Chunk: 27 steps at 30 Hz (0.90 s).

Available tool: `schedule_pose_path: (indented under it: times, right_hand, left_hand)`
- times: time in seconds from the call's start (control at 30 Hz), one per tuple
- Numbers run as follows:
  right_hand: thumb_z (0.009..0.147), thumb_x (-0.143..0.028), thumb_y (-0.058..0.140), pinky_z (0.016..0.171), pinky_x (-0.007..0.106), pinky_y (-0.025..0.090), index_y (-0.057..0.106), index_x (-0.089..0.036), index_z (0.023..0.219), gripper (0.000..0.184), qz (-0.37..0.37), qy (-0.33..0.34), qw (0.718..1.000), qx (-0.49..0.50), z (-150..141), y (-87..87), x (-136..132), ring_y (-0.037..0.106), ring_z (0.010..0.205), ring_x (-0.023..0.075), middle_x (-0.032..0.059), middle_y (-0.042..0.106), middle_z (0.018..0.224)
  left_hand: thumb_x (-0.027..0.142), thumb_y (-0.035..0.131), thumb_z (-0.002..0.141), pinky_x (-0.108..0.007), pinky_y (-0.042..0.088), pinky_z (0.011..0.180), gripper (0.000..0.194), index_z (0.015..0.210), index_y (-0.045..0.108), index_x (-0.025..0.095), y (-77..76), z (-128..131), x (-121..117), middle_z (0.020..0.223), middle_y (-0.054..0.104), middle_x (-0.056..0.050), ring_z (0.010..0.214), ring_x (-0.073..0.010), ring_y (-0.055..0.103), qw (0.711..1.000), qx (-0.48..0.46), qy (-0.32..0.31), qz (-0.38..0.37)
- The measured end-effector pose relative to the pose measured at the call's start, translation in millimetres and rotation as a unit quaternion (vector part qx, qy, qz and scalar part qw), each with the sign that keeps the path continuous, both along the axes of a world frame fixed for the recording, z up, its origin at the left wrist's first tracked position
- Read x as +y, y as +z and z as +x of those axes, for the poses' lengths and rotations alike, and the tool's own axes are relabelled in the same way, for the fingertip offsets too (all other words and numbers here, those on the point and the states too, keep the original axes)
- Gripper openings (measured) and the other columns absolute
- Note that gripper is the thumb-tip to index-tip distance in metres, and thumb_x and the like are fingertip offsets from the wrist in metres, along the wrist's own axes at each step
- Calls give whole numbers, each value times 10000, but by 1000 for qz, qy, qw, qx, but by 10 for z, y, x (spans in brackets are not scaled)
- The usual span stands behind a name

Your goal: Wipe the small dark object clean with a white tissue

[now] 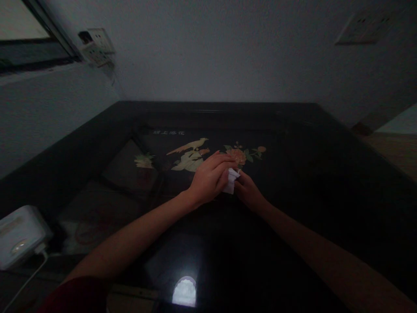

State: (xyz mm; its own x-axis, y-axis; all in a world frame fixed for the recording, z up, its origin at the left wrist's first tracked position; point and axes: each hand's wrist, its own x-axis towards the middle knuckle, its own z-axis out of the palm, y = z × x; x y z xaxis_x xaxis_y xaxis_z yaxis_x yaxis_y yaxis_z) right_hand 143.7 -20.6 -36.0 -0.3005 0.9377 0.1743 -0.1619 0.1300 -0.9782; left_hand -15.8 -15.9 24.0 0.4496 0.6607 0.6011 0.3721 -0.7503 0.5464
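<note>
Mid-frame above the desk, the paper sits between both hands, its visible part upright; left hand clasps it, right hand's grip unclear.

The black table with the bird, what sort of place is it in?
Probably a room in someone's home: it has a glossy black table, white rectangular wall socket and dark-framed glass window.
</note>
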Motion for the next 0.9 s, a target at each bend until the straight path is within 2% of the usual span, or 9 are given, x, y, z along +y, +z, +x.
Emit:
schedule_pose_path:
  times: [0.17,0.23,0.3,0.4,0.47,0.57,0.73,0.83,0.9]
  right_hand:
    - [776,-484,650,747,317,466,580,-213,917,314,-6,9,1000,11,-14,-6,-7,565,831,198,7,601,864]
    - [776,-499,651,778,331,473,590,-216,980,355,1,9,1000,5,-12,15,-14,574,871,211,21,618,908]
    - [765,-518,662,813,348,477,588,-220,1065,429,4,19,1000,1,-5,35,-25,586,919,226,40,636,963]
    - [745,-550,676,886,378,468,561,-215,1162,547,-9,43,999,16,7,35,-40,582,1031,253,72,632,1091]
    - [739,-559,685,924,400,463,546,-208,1193,591,-27,51,998,35,10,11,-44,576,1073,260,84,618,1148]
    - [737,-554,696,920,426,490,550,-221,1186,577,-53,53,994,74,1,-27,-39,604,1037,249,78,624,1144]
    - [732,-527,716,900,437,536,592,-261,1089,462,-80,64,984,149,-23,-10,-31,616,1051,234,47,637,1130]
    - [744,-507,712,908,444,541,601,-258,1078,431,-99,61,976,182,-32,14,-32,615,1071,234,48,639,1154]
    - [742,-507,714,895,443,550,611,-249,1075,434,-115,49,972,199,-41,21,-32,621,1068,240,51,645,1167]
  left_hand:
    - [248,409,896,-433,271,1128,293,956,694,217,50,10,-14,1102,696,-68,1110,-206,599,999,-21,-12,-24]
    - [288,391,916,-427,282,1118,313,930,695,217,69,15,-19,1073,702,-67,1094,-207,603,996,-62,-17,-59]
    - [348,391,924,-397,349,1063,335,905,695,210,68,21,-10,1033,704,-71,1062,-212,607,984,-128,-11,-120]
    - [424,429,900,-316,469,825,360,866,689,176,22,30,37,904,697,-75,867,-204,630,940,-229,12,-253]
    - [421,449,879,-274,455,664,350,836,675,157,-16,39,78,797,673,-61,704,-174,600,904,-266,27,-334]
    - [363,438,872,-252,413,593,311,808,657,151,-41,58,122,744,648,-49,621,-149,547,863,-301,49,-402]
    - [325,468,882,-230,399,593,224,843,626,170,-29,84,118,755,606,-26,625,-126,510,837,-357,80,-407]
    - [352,532,867,-203,374,558,182,847,585,179,-64,82,126,724,550,0,612,-105,481,837,-375,89,-390]
    - [365,546,863,-190,359,540,191,829,555,177,-102,71,147,708,519,16,597,-90,461,848,-369,88,-371]
